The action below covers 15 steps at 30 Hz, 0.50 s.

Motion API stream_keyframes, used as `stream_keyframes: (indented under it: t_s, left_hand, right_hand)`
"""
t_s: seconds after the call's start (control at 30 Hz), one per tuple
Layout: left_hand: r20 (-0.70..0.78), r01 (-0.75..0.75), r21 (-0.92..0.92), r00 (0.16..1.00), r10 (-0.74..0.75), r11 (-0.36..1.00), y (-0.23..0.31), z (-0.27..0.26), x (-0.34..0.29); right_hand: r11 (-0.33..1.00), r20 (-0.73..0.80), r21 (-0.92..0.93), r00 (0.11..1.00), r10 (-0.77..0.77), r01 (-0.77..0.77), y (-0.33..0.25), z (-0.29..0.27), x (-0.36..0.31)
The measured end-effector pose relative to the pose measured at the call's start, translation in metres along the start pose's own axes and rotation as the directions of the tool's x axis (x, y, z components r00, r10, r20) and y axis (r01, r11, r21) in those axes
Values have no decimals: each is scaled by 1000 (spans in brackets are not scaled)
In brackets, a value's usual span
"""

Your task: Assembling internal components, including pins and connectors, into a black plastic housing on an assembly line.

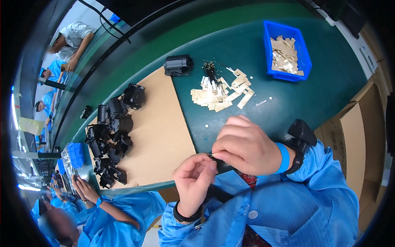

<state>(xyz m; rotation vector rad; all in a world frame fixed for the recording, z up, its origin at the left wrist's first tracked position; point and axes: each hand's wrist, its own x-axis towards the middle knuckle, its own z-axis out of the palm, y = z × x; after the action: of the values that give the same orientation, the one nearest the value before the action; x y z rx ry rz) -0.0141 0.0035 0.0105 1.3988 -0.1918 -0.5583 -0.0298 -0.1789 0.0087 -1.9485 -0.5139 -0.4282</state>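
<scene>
Both hands meet over the near edge of the table, fingertips almost touching. My left hand point(193, 178) is closed, its thumb and forefinger pinching a small thin piece point(211, 155) with a pale edge and a dark part. From the right, my right hand point(247, 147) grips the same piece between thumb and forefinger. Fingers hide most of it, so its exact kind is unclear. Beyond the hands lies a loose pile of cream adhesive strips point(224, 94) with several thin black cables point(210, 71) that have gold-coloured tips.
Left of my hands, several black plastic housings point(117, 123) sit on a cardboard sheet point(158, 131). Another black housing point(179, 65) stands at its far corner. A blue bin point(307, 61) holds cream strips at the far right. A co-worker's hands point(85, 189) are at the left; cardboard boxes point(354, 140) stand right.
</scene>
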Motion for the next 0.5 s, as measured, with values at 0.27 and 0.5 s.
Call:
stream_keyframes:
  t_s: [0.27,0.5]
  left_hand:
    - [-44,-159,717,961,272,679,32,-48,62]
    - [130,-118,991,815,565,-58,79,-103,149]
  right_hand:
    - [966,-305,-256,946,-114,34,17,1,9]
    - [991,-397,-127,918,-19,-34,40,9,9]
